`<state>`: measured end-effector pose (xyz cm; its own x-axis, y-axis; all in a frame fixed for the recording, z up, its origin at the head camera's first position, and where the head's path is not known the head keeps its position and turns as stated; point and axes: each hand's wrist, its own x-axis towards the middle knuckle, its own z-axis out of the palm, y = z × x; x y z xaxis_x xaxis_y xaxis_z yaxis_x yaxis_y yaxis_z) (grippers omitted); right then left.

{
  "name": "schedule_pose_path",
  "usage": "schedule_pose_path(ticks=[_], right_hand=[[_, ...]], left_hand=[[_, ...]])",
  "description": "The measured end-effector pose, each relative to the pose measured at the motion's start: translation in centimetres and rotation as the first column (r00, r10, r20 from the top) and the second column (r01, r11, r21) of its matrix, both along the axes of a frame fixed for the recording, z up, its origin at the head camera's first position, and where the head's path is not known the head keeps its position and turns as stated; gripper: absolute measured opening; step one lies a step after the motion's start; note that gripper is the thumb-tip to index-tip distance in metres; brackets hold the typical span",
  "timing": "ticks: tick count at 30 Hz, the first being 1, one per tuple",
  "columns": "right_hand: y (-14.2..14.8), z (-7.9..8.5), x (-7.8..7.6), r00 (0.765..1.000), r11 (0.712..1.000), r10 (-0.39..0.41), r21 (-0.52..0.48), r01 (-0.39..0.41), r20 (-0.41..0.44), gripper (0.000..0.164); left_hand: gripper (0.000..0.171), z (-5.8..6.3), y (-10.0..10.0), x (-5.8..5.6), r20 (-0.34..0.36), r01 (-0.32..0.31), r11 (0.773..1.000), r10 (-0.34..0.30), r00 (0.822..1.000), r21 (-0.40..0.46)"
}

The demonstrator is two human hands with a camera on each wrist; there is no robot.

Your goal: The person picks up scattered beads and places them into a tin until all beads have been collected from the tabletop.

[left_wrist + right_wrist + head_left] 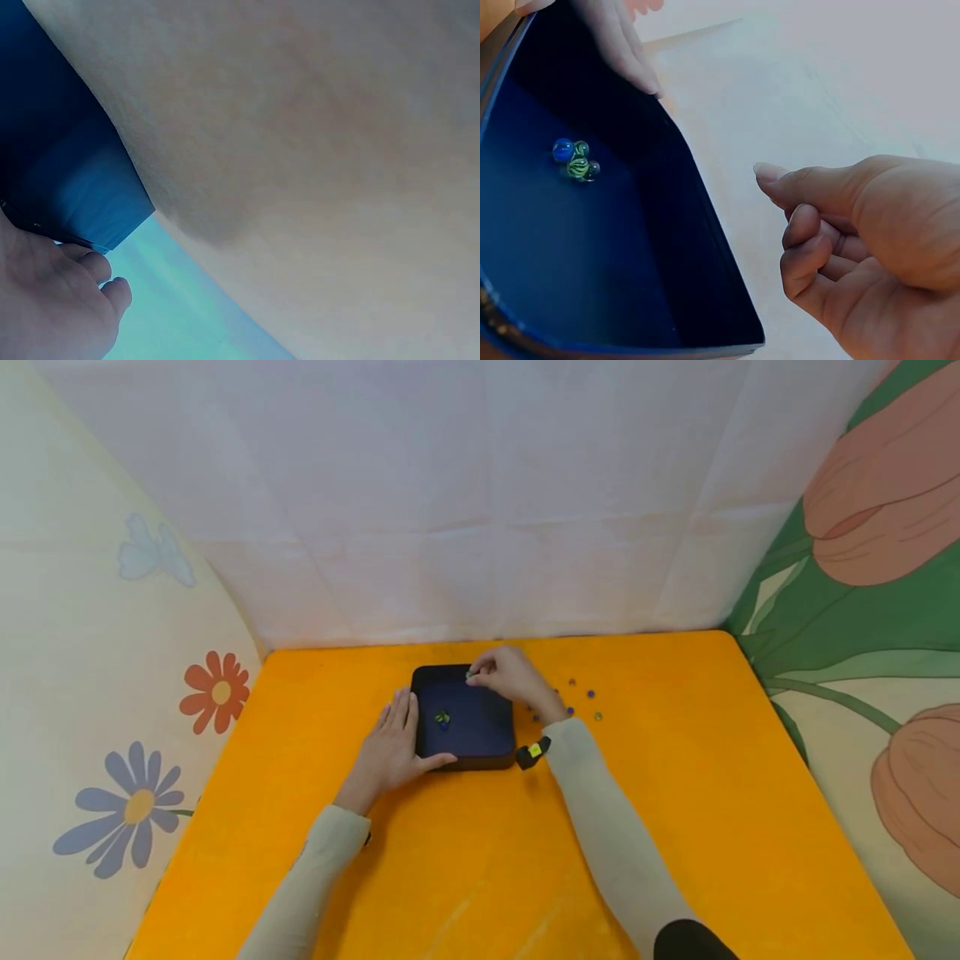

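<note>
A dark blue square box (pixel 476 727) with low walls stands on the table. Several glass marbles (pixel 578 166), blue and green-striped, lie bunched together on its floor. My left hand (pixel 390 746) rests along the box's left side, fingers straight and thumb stretched over the front edge. Over the far right corner, my right hand (pixel 512 675) pinches a small greenish marble (pixel 470 674) between thumb and fingertips. In the right wrist view, the curled right hand (pixel 855 240) shows beyond the box wall, its marble hidden by the fingers.
Several loose marbles, among them a blue marble (pixel 591 694) and a greenish marble (pixel 597 716), are scattered right of the box, partly behind the right wrist. An orange cloth covers the table (pixel 450 877). A pale curtain (pixel 480 527) hangs along the back edge, with flower-printed cloth at both sides.
</note>
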<state>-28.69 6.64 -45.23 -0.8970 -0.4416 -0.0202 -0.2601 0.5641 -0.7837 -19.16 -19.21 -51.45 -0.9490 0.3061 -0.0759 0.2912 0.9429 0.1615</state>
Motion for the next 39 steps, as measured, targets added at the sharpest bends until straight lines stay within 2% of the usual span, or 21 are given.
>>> schedule_pose_path(ticks=[8,19,27,39], right_hand=[[-1.5,0.0,-0.9,0.999,0.997,0.030,0.067,-0.031,0.012,0.019],[-2.8,-0.7,-2.1,0.996,0.994,0.055,0.088,-0.061,0.072,0.018],[-3.6,-1.6,-3.2,0.991,0.984,0.106,0.133,-0.116,0.076,0.016],[-4.4,-2.5,-3.5,0.989,0.979,0.139,0.144,-0.144,0.048,0.015]], left_hand=[[0.136,-0.1,-0.2,0.1,-0.004,-0.008,1.000,0.008,1.000,0.014],[0.136,-0.1,-0.2,0.2,0.005,-0.007,1.000,0.007,1.000,0.030],[0.136,-0.2,-0.2,0.1,-0.001,-0.009,1.000,0.009,1.000,0.017],[0.136,-0.2,-0.1,0.1,-0.011,-0.006,1.000,0.007,1.000,0.019]])
